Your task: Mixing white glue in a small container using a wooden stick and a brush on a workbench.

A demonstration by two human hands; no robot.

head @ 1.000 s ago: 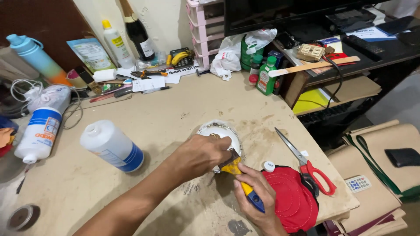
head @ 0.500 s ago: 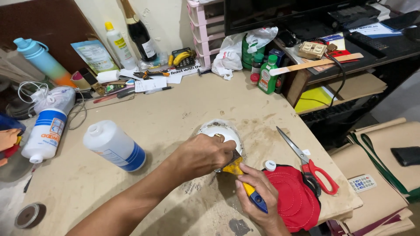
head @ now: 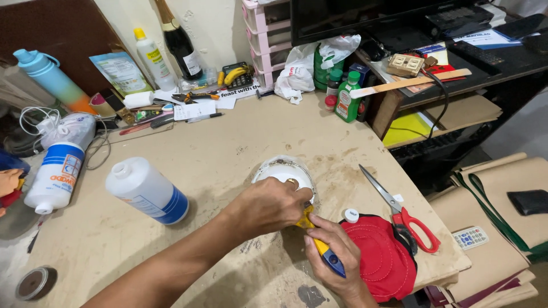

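Left hand (head: 273,205) pressed down on white round piece (head: 283,171), right hand (head: 337,256) just below, fist closed around yellow-and-blue cutter (head: 321,246) angled up-left toward it.

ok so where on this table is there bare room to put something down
The widest bare patch is mid-table, between the back-wall clutter, the lying white bottle and the white bowl. Another lies front left, between that bottle and the tape roll. It is crowded around both hands: left hand, right hand, red fabric, scissors.
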